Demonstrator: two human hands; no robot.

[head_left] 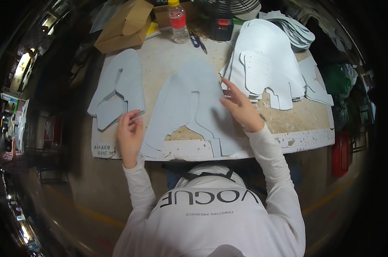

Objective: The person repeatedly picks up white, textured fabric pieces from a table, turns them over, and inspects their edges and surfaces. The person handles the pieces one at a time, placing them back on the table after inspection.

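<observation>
A large pale grey cut sheet point(176, 96), arched at the top and notched below, lies flat in the middle of the table before me. My right hand point(242, 110) is at its right edge, fingers stretched out and apart. My left hand point(130, 136) is between this sheet and a stack of similar grey cut pieces point(132, 77) on the left. Its fingers are slightly bent and spread, with the tips by the stack's lower right corner; whether they touch it I cannot tell. A smaller grey piece point(110, 113) lies over that stack's lower part.
White cut pieces point(266, 43) are piled at the right, with rounded pieces point(298, 36) behind. Along the back are a cardboard box point(127, 25), a plastic bottle point(178, 25), pen-like tools point(196, 41) and a black device point(222, 28). A red crate point(340, 154) stands beyond the table's right.
</observation>
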